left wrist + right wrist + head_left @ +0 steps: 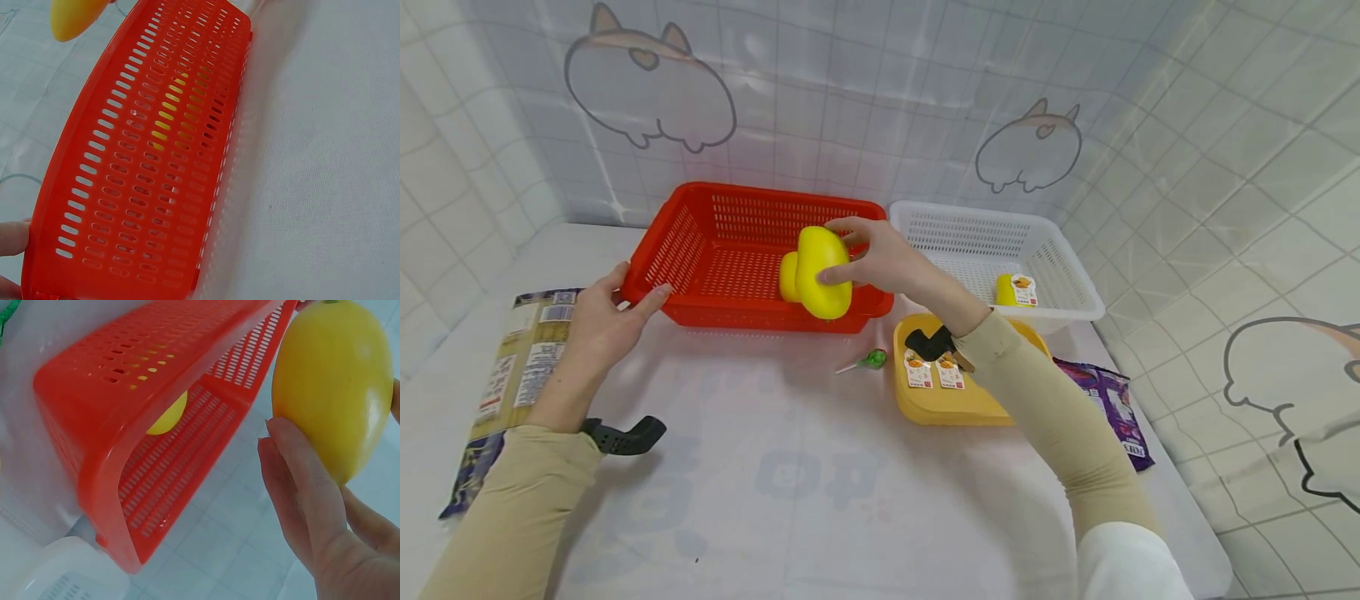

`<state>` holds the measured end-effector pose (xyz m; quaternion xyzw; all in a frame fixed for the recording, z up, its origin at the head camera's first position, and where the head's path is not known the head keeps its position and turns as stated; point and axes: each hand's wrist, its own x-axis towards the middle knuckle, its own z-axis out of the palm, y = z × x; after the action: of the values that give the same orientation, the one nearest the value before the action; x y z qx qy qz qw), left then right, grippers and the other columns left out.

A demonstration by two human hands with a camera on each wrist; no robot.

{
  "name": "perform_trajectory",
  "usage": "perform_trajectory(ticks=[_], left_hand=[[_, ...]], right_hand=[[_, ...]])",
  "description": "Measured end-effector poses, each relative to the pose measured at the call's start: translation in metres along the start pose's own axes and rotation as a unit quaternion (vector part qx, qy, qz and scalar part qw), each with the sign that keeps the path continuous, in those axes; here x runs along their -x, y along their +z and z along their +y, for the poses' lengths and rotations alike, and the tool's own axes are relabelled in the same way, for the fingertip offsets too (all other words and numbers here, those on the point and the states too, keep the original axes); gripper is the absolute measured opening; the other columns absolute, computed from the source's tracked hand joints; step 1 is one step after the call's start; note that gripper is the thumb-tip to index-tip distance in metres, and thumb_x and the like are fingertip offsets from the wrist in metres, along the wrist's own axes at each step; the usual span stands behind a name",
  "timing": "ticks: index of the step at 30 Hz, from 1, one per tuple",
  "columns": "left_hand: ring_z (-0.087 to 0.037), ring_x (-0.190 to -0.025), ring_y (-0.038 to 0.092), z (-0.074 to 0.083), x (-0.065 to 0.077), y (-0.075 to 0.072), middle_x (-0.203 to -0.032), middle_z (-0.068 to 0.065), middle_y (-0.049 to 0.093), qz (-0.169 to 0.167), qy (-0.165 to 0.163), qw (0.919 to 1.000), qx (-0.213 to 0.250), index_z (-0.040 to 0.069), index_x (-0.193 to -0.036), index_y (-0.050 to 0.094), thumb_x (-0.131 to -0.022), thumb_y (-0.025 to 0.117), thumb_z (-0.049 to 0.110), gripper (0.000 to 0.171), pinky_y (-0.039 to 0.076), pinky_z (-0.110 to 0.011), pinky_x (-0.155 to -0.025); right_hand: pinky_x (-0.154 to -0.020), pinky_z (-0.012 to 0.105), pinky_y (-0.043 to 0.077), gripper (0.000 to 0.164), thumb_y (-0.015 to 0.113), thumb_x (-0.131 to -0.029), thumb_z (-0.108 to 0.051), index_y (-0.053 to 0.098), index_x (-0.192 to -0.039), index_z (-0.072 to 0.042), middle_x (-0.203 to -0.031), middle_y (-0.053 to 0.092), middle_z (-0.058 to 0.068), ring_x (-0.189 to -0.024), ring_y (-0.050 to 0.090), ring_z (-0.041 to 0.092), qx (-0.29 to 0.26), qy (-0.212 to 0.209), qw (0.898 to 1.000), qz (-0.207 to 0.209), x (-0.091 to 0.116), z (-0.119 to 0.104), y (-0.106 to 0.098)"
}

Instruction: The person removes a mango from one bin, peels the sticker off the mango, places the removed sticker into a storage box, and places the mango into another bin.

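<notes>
The fingers [312, 481] of the right hand [891, 258] are curled around a smooth yellow fruit [822, 273], its width filling the grasp, with the thumb against one side. The fruit is held up in the air, and in the right wrist view it hangs apart from the red basket [737, 317]. The left hand [598, 321] grips that basket at its near left corner, fingers and thumb spread to either side of the rim. Inside the red basket, toward its right side, lies a second yellow fruit [787, 277], partly hidden by the raised one in the head view and visible through the slots in the left wrist view. Just in front of the basket, a lollipop [874, 359] in a green wrapper lies on the pale surface [790, 517]. Right beside it is a yellow box [970, 407] with two printed labels [919, 371] on top, partly covered by the right forearm. Behind that box stands a white basket [970, 242] holding a yellow item [1006, 290] with a label. Farther out, a purple packet [1123, 412] lies at the right, and a long printed packet [512, 367] lies at the left, partly under the left arm.
</notes>
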<state>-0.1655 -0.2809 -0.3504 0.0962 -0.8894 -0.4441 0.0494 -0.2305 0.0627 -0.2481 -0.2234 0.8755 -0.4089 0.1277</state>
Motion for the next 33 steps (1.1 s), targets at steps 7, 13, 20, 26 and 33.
perform_trajectory(ticks=[7,13,20,26,33], left_hand=[[-0.049,-0.145,0.026,0.001,0.0,0.0,-0.164,-0.026,0.014,0.001,0.0,1.0,0.0,0.007,-0.159,0.0,-0.099,0.046,0.056,0.09,0.039,-0.066,-0.106],[-0.05,-0.144,0.026,0.001,0.001,0.0,-0.164,-0.026,0.014,0.001,0.001,1.0,0.002,0.005,-0.159,0.0,-0.099,0.046,0.057,0.091,0.039,-0.066,-0.105],[-0.05,-0.144,0.026,0.0,0.0,-0.001,-0.164,-0.026,0.014,0.002,0.0,1.0,-0.001,0.005,-0.159,0.001,-0.099,0.046,0.056,0.091,0.039,-0.066,-0.105],[-0.049,-0.144,0.027,0.0,0.0,0.0,-0.164,-0.026,0.015,0.003,0.002,1.0,-0.001,0.006,-0.159,0.0,-0.099,0.046,0.057,0.091,0.039,-0.066,-0.106],[-0.05,-0.144,0.027,0.0,0.001,0.0,-0.163,-0.027,0.015,0.0,0.004,1.0,-0.009,0.006,-0.159,0.0,-0.1,0.045,0.055,0.089,0.04,-0.066,-0.106]], right_hand=[[-0.083,0.034,0.061,0.07,0.081,-0.085,-0.025,0.049,-0.147,-0.016,-0.135,0.055,0.01,-0.11,0.059,0.022,-0.014,0.017,1.0,-0.003,-0.011,-0.001,-0.003],[-0.087,0.036,0.06,0.07,0.08,-0.085,-0.023,0.048,-0.147,-0.014,-0.133,0.056,0.012,-0.108,0.062,0.024,-0.023,0.03,0.999,-0.009,-0.022,0.0,-0.007],[-0.084,0.031,0.061,0.071,0.08,-0.086,-0.025,0.047,-0.147,-0.015,-0.134,0.056,0.011,-0.107,0.063,0.023,-0.022,0.05,0.998,-0.024,-0.036,0.003,-0.011],[-0.086,0.032,0.06,0.072,0.08,-0.086,-0.024,0.046,-0.148,-0.014,-0.138,0.053,0.013,-0.11,0.062,0.024,-0.036,0.071,0.996,-0.032,-0.047,0.006,-0.013],[-0.085,0.03,0.06,0.073,0.08,-0.085,-0.023,0.046,-0.148,-0.012,-0.137,0.054,0.011,-0.114,0.059,0.024,-0.045,0.1,0.993,-0.044,-0.06,0.012,-0.013]])
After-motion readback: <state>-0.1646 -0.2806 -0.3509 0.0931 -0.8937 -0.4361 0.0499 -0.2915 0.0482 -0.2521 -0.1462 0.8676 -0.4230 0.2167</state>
